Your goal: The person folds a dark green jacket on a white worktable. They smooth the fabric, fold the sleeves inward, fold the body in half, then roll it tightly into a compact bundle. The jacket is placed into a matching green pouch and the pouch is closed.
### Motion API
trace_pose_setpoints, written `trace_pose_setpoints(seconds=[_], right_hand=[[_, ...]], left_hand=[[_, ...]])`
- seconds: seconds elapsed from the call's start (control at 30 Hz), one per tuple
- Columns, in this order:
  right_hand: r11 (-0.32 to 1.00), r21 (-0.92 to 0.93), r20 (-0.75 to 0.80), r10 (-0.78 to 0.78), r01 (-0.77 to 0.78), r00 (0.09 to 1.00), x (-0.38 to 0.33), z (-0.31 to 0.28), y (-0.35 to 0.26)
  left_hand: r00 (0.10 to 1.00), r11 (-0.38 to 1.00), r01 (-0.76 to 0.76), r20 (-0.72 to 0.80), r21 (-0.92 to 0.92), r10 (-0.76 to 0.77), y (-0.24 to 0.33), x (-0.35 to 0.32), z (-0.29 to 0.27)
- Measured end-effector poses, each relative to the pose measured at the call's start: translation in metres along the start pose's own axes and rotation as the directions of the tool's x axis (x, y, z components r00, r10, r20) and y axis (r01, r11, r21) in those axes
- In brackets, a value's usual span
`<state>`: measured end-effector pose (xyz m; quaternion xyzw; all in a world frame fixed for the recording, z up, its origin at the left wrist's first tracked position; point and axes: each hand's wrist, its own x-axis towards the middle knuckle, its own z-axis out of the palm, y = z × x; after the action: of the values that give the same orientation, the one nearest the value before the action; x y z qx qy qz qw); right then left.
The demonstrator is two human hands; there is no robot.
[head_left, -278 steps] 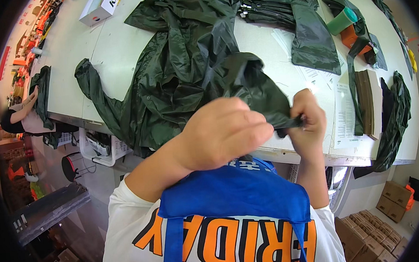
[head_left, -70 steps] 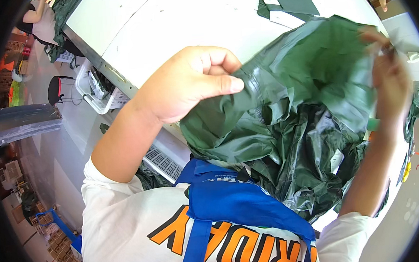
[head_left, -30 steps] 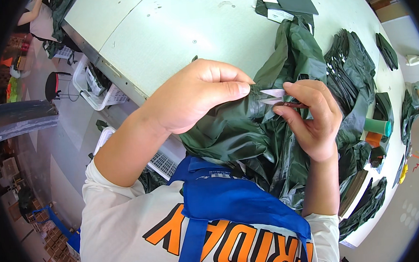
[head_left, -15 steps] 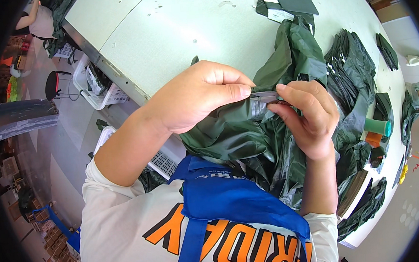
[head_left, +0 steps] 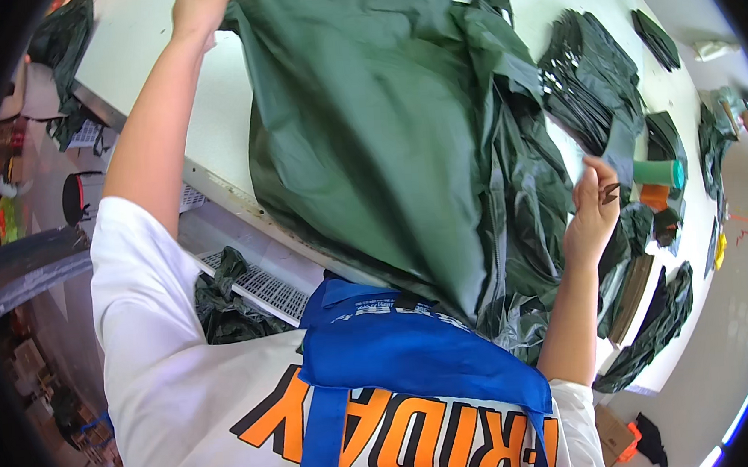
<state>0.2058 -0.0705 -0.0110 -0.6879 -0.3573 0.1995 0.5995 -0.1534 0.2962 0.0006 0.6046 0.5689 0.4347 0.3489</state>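
Note:
A dark green, slightly shiny garment (head_left: 368, 140) spreads from the table over its near edge toward my apron. At the far left my left hand (head_left: 198, 15) grips the garment's edge with closed fingers, the arm stretched out. My right hand (head_left: 593, 220) is raised on the right, apart from the spread cloth. Its fingers are curled around small thread snips (head_left: 610, 193), whose dark pointed tips stick out beside the fingers; the rest is hidden in the hand.
Dark green pieces (head_left: 591, 75) lie bunched on the pale table (head_left: 140, 42) at the right. Near them stands a green thread cone (head_left: 661, 173) beside an orange one (head_left: 654, 197). Below the table's left edge sits a white basket (head_left: 275, 295) with dark cloth (head_left: 224, 307).
My left hand has swung far out to the upper left, pulling the garment open and flat. My right hand has drawn away to the right with the snips, off the cloth edge.

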Motion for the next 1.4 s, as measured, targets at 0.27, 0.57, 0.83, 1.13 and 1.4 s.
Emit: trace_pose_setpoints(seconds=[0.27,0.57,0.83,1.13,1.4], right_hand=[[0.78,-0.579,-0.21,0.141,-0.239,0.968,-0.116,-0.106,0.058],[0.678,-0.728,0.163,0.31,-0.098,0.937,-0.143,0.0,0.075],[0.912,-0.299,-0.071,0.273,-0.282,0.959,-0.106,-0.055,0.065],[0.916,-0.333,-0.118,0.197,-0.226,0.973,-0.077,-0.078,0.074],[0.913,-0.378,0.219,-0.073,0.153,0.973,-0.121,0.051,0.004]], left_hand=[[0.672,0.658,-0.713,0.504,0.243,0.542,-0.027,-0.201,0.052],[0.673,0.57,0.695,0.117,-0.439,-0.73,-0.108,-0.32,0.026],[0.559,0.459,0.826,0.58,-0.326,-0.593,-0.116,-0.245,0.007],[0.424,0.471,0.85,0.839,-0.238,-0.342,-0.085,-0.246,-0.007],[0.404,0.608,0.787,0.832,-0.105,-0.379,-0.085,-0.258,0.026]])
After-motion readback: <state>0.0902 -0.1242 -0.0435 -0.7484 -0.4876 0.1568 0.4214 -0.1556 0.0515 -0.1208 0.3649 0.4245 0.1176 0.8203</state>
